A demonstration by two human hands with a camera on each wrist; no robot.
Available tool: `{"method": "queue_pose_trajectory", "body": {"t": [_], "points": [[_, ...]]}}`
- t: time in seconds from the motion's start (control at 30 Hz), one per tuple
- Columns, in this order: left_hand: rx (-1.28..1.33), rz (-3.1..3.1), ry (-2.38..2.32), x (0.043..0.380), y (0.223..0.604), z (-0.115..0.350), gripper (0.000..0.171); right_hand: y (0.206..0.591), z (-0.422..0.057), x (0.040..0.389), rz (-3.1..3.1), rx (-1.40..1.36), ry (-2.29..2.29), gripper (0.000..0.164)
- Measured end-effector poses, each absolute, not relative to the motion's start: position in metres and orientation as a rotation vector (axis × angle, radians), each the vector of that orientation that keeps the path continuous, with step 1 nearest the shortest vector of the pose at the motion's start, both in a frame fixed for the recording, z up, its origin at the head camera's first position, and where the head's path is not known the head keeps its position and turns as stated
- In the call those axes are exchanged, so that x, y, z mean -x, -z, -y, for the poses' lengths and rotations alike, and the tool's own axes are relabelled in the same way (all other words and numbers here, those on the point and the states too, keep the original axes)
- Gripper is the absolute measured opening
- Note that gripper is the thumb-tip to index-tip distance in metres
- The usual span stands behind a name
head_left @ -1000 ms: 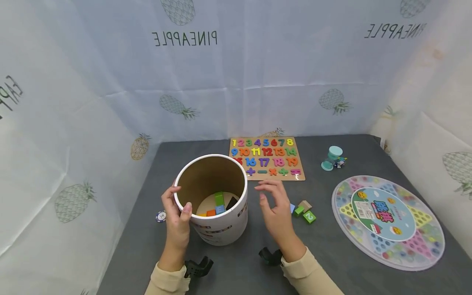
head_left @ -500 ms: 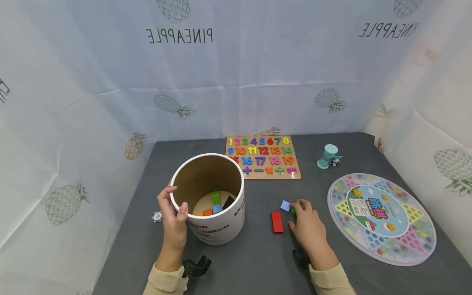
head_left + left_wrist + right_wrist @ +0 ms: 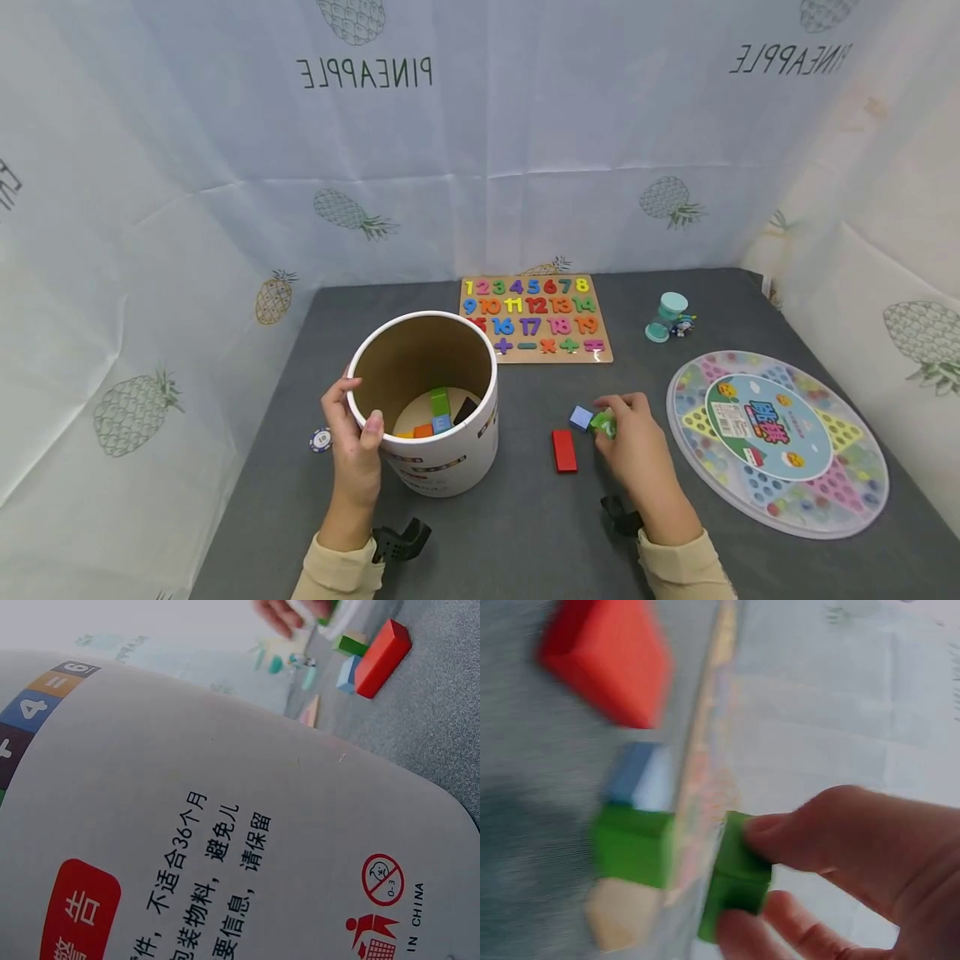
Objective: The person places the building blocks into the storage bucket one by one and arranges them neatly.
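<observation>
At the rim of a white round bucket (image 3: 450, 471), my left hand (image 3: 354, 457) grips with the thumb over the near edge. The bucket tilts slightly, and several coloured blocks lie on its floor, among them a green block (image 3: 439, 402) and a black one (image 3: 465, 410). My right hand (image 3: 643, 454) pinches a small green block (image 3: 737, 877) between thumb and fingers, just off the table. Beside that hand lie a blue block (image 3: 581, 417), a second green block (image 3: 634, 846) and a plain wooden block (image 3: 622, 913). A red block (image 3: 564, 451) lies nearer the bucket.
Behind is a wooden number puzzle board (image 3: 540, 321). To the right lies a round Chinese checkers set (image 3: 780, 442). A teal hourglass-shaped toy (image 3: 667, 317) and a tiny figure (image 3: 683, 325) stand far right. A poker chip (image 3: 321, 440) lies left of the bucket.
From beside the bucket, my right hand moved right to the loose blocks, baring the red block to view. It has picked up a green block. My left hand keeps its grip on the bucket.
</observation>
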State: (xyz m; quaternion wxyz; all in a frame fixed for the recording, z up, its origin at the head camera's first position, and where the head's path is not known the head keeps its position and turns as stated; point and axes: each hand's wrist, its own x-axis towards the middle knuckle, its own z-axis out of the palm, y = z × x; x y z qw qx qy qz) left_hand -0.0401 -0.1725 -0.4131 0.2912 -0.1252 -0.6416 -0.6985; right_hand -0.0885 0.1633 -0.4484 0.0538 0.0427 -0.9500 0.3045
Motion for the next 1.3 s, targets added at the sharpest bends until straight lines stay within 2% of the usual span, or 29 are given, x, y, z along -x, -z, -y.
{"method": "queue_pose_trajectory", "body": {"t": [0.1,0.27,0.43,0.53,0.73,0.9,1.3], "points": [[0.354,1.712,1.864,0.04,0.414,0.172,0.054,0.429,-0.16,0.087,2.815,-0.229,-1.216,0.041],[0.348,1.703,1.861,0.04,0.415,0.172,0.053,0.391,-0.144,0.083,2.485,-0.425,-2.026,0.035],[0.353,1.705,1.861,0.04,0.414,0.173,0.053,0.362,-0.114,0.079,2.144,-0.539,-2.285,0.031],[0.357,1.711,1.864,0.04,0.414,0.173,0.053,0.351,-0.092,0.078,2.069,-0.665,-2.2,0.028],[0.345,1.715,1.859,0.04,0.414,0.173,0.053,0.344,-0.048,0.087,2.171,-0.954,-1.719,0.023],[0.32,1.717,1.859,0.04,0.416,0.172,0.053,0.348,-0.022,0.102,2.269,-1.062,-1.424,0.019],[0.343,1.714,1.83,0.041,0.416,0.173,0.052,0.357,-0.028,0.107,2.301,-1.091,-1.358,0.01]]}}
